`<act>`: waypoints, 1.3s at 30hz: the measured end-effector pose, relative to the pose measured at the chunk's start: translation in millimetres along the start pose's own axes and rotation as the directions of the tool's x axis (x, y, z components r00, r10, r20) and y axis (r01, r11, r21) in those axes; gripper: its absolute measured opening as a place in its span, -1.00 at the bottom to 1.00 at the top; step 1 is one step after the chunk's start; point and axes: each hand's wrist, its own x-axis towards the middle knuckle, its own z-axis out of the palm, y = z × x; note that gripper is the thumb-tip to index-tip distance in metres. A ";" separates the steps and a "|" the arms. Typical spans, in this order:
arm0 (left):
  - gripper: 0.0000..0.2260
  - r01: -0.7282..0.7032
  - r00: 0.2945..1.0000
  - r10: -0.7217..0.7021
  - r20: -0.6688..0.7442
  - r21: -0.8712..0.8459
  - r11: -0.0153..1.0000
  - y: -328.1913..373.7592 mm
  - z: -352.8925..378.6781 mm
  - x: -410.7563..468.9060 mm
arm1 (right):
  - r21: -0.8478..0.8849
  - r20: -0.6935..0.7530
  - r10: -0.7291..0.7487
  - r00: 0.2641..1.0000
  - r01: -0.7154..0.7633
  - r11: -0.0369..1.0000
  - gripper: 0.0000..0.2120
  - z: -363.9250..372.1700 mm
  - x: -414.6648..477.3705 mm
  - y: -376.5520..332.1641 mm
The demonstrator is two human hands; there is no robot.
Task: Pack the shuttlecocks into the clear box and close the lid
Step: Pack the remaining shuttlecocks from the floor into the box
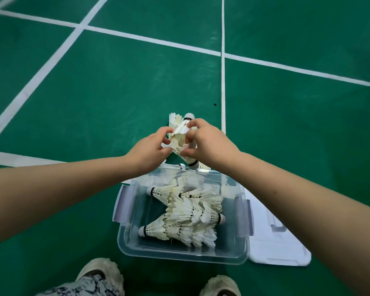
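A bunch (179,137) of shuttlecocks, stacked one in another, is held just beyond the box's far edge, above the floor (94,92). The left hand (152,149) and right hand (209,144) both pinch it, fingers curled round the feathers. The box (179,256) already holds many shuttlecocks (188,212) lying on their sides. The lid (280,248) lies beside it on the right (off, flat on the floor). Packing looks well underway. Next, the bunch likely needs lowering into the free space on the left without crushing feathers.
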 end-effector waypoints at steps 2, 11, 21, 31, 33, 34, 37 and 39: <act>-0.63 0.000 1.000 0.000 -0.009 -0.062 0.998 -0.9 -0.1 -2.8 | 0.023 -0.007 -0.002 1.000 0.002 1.000 -0.71 -2.0 -7.2 -4.1; -0.83 0.372 0.925 -0.175 0.338 -0.704 0.605 3.4 9.2 -27.3 | 0.105 0.074 -0.046 0.996 0.038 0.994 -0.73 16.7 -49.6 -17.6; -0.50 0.427 0.873 -0.169 0.458 -0.547 0.720 -9.9 15.1 -44.0 | 0.248 0.058 -0.117 0.991 0.099 0.964 -0.78 37.8 -77.3 -24.9; -0.59 0.392 0.890 -0.346 0.298 -0.112 0.913 -18.3 5.0 -48.5 | 0.383 0.102 -0.054 0.993 0.011 0.924 -0.84 57.9 -103.2 0.2; -0.53 0.098 0.928 -0.210 0.307 0.342 0.935 -15.7 8.3 -53.7 | 0.370 0.056 0.015 0.998 -0.035 0.928 -0.84 59.4 -105.6 10.9; -0.53 -0.033 0.926 -0.150 0.346 0.471 0.882 -15.5 13.0 -56.7 | 0.371 0.011 0.060 0.998 -0.060 0.926 -0.84 58.9 -105.9 15.7; -0.57 -0.217 0.896 -0.106 0.432 0.632 0.744 -17.9 31.5 -61.8 | 0.399 -0.122 0.184 0.975 -0.122 0.909 -0.84 58.7 -103.2 28.8; -0.60 -0.249 0.884 -0.128 0.449 0.685 0.685 -18.0 40.6 -59.9 | 0.419 -0.152 0.225 0.962 -0.143 0.896 -0.85 59.8 -101.9 34.7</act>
